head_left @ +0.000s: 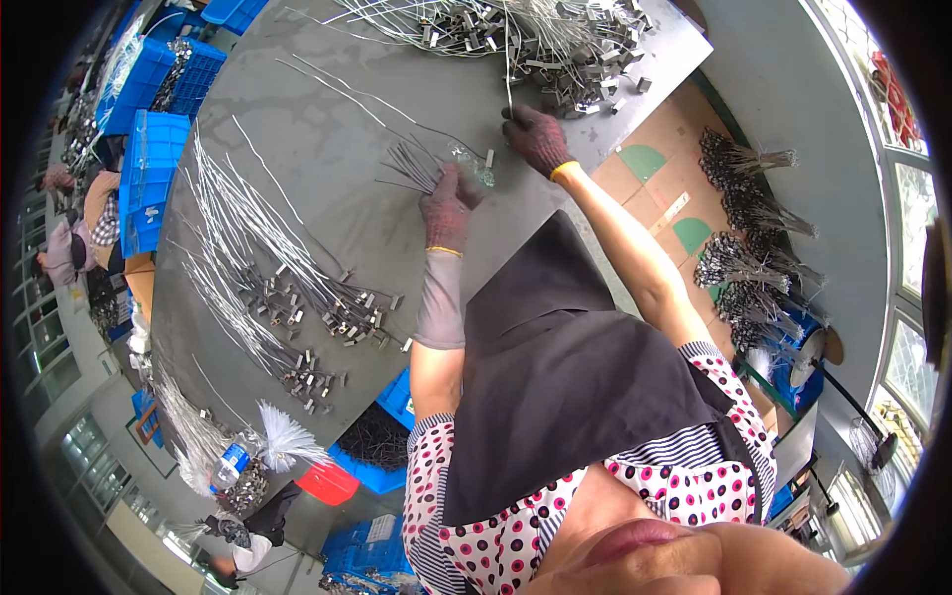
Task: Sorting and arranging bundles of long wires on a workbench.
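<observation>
My left hand (446, 210), in a dark reddish work glove, is closed on a small bunch of dark wires (409, 167) whose ends fan out to the left. A crumpled piece of clear, greenish plastic (476, 169) lies just beyond its fingers. Farther right, my gloved right hand (540, 141) pinches the near end of a thin wire (509, 74) that runs away toward the far pile of wires with small metal blocks (575, 50). Close to both hands, a single metal block (489, 159) stands on the grey table. Two long loose wires (347, 89) stretch leftward from there.
More wires with metal blocks (288, 288) are spread on the table's left side. Blue crates (154, 178) line the left edge. A plastic bottle (230, 464) and red scoop-like object (328, 483) sit at the near left. Wire bundles (749, 263) lie on the right. Other people are at the left.
</observation>
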{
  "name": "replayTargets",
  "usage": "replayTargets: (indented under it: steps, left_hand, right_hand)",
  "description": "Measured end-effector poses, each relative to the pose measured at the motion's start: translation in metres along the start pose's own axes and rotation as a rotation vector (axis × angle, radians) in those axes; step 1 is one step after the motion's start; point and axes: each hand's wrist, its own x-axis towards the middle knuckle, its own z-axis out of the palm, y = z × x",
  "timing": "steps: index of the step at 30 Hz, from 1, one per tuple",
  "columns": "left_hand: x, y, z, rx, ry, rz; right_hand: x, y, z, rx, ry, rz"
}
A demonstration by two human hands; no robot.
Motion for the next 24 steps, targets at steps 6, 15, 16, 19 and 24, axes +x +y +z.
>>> replayTargets:
  steps: [6,15,16,19,24]
  left_hand:
    - [-0.014,-0.009,0.053,-0.082,-0.187,-0.084]
    - [0.005,-0.094,0.117,-0.150,-0.492,-0.293]
    - [0.003,-0.092,0.123,-0.169,-0.494,-0.332]
    - [-0.011,-0.076,0.131,-0.101,-0.435,-0.310]
    - [0.014,-0.050,0.131,-0.216,-0.355,-0.167]
  right_hand:
    - [-0.085,0.023,-0.048,0.513,-0.056,0.061]
    - [-0.259,0.082,-0.128,0.447,-0.142,0.321]
    - [-0.276,0.090,-0.133,0.450,-0.134,0.326]
    - [-0.326,0.132,-0.139,0.598,-0.274,0.661]
    - [-0.384,0.167,-0.137,0.443,-0.090,0.816]
